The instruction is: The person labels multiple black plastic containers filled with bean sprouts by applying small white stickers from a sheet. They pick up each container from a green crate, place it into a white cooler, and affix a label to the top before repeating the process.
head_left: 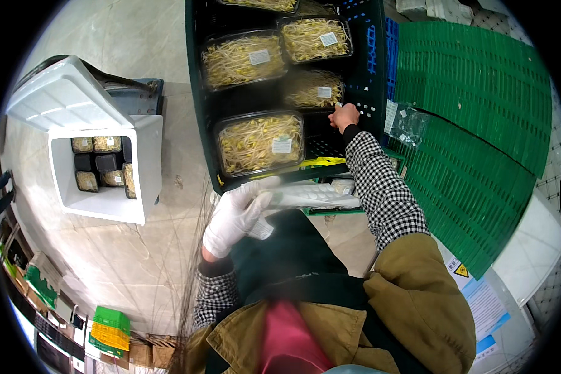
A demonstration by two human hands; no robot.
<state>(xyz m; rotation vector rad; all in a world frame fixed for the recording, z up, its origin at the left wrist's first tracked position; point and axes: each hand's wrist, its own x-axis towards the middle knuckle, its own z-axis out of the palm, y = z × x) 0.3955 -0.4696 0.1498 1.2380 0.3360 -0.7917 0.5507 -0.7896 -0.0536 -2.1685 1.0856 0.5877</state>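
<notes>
Item: white foam box (149,168), far left on the floor, lid raised, small packs of sprouts inside.

Item: your left hand (235,218), gloved, fingers closed on one end of a white strip (318,196); a second white piece hangs below your palm.

Item: dark green crate (204,124), in front of you, holding clear-topped sprout packs. Its nearest pack (249,146) lies just beyond your left fingers, long axis roughly crosswise.

Item: labelled sprout pack (315,90), in the crate's right half, long axis crosswise to you, its left part blurred. It lies ahead and to the left of your right fingertips, its near right corner closest.

Item: your right hand (344,117), bare, fingers curled at that corner; whether they touch it or pinch anything, you cannot tell from here. It is the nearer hand; your left sits well apart.

Item: green crates (474,81), stacked at far right.
</notes>
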